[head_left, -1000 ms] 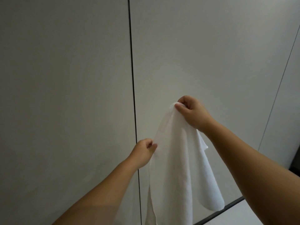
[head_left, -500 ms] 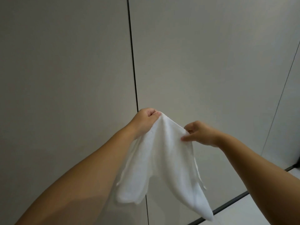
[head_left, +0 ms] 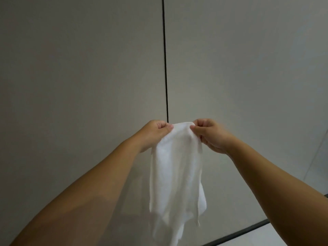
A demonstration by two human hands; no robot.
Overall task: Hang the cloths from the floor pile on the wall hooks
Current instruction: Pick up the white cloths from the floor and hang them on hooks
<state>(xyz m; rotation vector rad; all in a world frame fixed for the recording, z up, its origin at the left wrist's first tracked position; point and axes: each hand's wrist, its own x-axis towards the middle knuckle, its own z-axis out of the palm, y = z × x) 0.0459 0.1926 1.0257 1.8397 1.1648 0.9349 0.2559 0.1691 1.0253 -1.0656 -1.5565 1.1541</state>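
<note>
Pale grey wall panels [head_left: 239, 68] fill nearly everything ahead of us, split by one dark vertical seam [head_left: 165, 68] that runs down to just behind our hands. We hold a white cloth [head_left: 175, 174] up in front of that wall: our left hand [head_left: 156, 134] pinches its top edge at one side, fingers curled, and our right hand [head_left: 211, 134] pinches the same edge just beside it, so a short span of fabric bridges between the two grips and the rest hangs loose and slightly twisted below. No hook shows anywhere on the panels in view, and the floor pile is out of sight too. That is our main risk, as we judge it: we would be reaching for a hook we cannot yet see, and a bunched top edge could miss or slide off it. With both pinches so close together and so little fabric held, a tug could pull the cloth free and drop it. The hanging tail could also drag or snag. At lower right a dark strip [head_left: 248, 231] marks where the wall meets a lighter floor [head_left: 284, 237].
</note>
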